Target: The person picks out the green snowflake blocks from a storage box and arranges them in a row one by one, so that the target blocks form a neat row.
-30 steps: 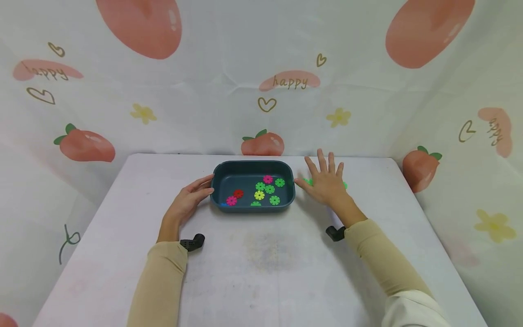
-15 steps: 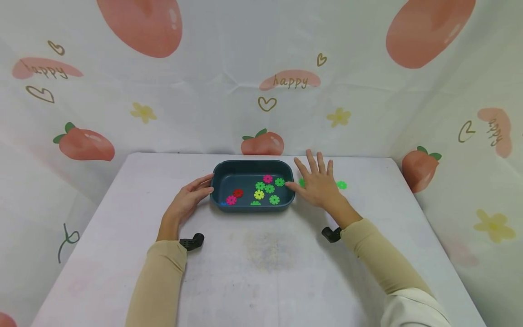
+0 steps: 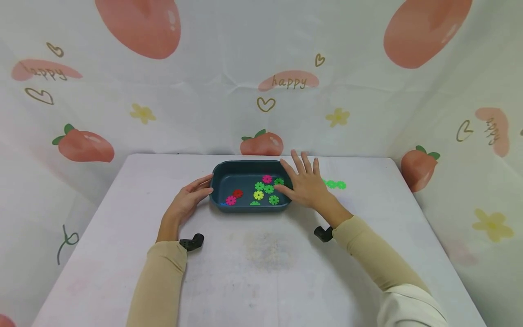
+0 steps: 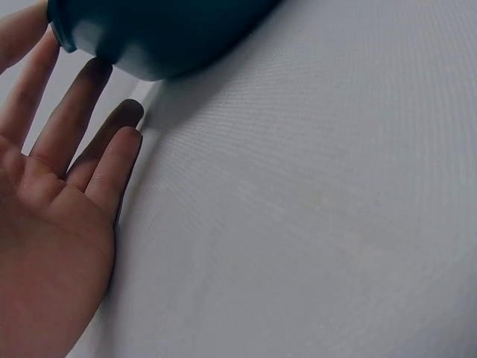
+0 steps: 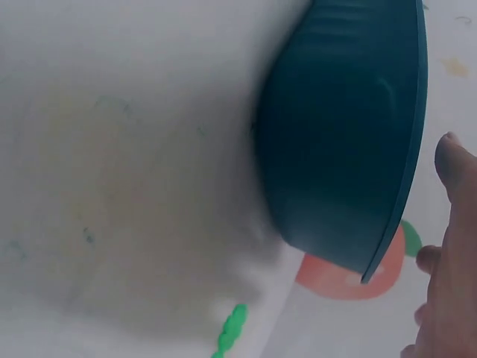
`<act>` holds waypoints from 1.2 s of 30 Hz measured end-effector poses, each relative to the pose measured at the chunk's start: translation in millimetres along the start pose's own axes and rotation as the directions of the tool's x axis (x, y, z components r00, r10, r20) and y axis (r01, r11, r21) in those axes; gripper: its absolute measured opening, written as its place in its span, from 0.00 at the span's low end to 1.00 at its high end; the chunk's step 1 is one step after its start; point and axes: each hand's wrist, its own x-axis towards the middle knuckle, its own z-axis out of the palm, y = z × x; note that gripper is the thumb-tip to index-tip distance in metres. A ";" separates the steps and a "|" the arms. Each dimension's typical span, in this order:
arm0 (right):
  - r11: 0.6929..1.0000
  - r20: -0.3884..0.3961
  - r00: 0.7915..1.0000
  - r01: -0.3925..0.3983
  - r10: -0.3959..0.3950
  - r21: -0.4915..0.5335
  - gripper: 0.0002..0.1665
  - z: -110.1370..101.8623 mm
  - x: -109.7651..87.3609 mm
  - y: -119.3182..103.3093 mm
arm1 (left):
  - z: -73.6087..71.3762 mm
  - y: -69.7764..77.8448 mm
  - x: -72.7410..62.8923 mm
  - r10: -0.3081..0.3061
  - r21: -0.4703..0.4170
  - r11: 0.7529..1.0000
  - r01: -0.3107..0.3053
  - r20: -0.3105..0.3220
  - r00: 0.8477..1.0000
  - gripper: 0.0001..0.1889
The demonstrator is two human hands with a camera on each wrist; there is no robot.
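Note:
A dark teal plastic basin (image 3: 252,210) stands on the table with several loose snowflake-shaped building discs inside, green, pink, red, yellow and blue; one green disc (image 3: 273,200) lies near its front right corner. My left hand (image 3: 185,204) touches the basin's left end with fairly straight fingers, and the left wrist view shows its fingertips against the outer wall (image 4: 149,37) and rim. Over the basin's right end hovers my right hand (image 3: 306,187), fingers spread and holding nothing. In the right wrist view its fingertips are apart from the rim. To its right lies a row of green discs (image 3: 336,184), partly hidden by the hand.
The white table (image 3: 261,281) has faint stains in front of the basin. Its far edge meets a white cloth backdrop (image 3: 196,113) printed with peaches and hearts. A black wrist camera (image 3: 192,242) sits on each wrist.
My right hand has moved left from the row of green discs to above the basin's right end, uncovering part of that row. My left hand and the basin have stayed put.

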 end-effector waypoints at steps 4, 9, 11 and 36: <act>0.999 -0.001 0.999 0.034 -0.034 -0.005 0.52 2.0 3.9 -6.8 | 0.9 0.1 -0.2 -0.002 -0.004 1.000 0.002 0.001 1.000 0.33; 0.995 -0.012 0.995 0.095 -0.095 0.003 0.51 4.7 8.9 -16.7 | 2.0 0.7 -1.8 -0.005 -0.002 1.000 0.005 -0.007 1.000 0.33; 0.993 -0.019 0.993 0.120 -0.120 0.003 0.51 5.2 11.3 -21.3 | 1.5 0.8 -2.5 -0.003 -0.003 1.000 0.003 -0.012 1.000 0.33; 0.908 0.197 0.945 0.172 -0.262 0.381 0.44 10.8 38.3 -50.9 | 1.6 -0.4 -1.5 -0.002 -0.014 1.000 0.002 -0.020 1.000 0.33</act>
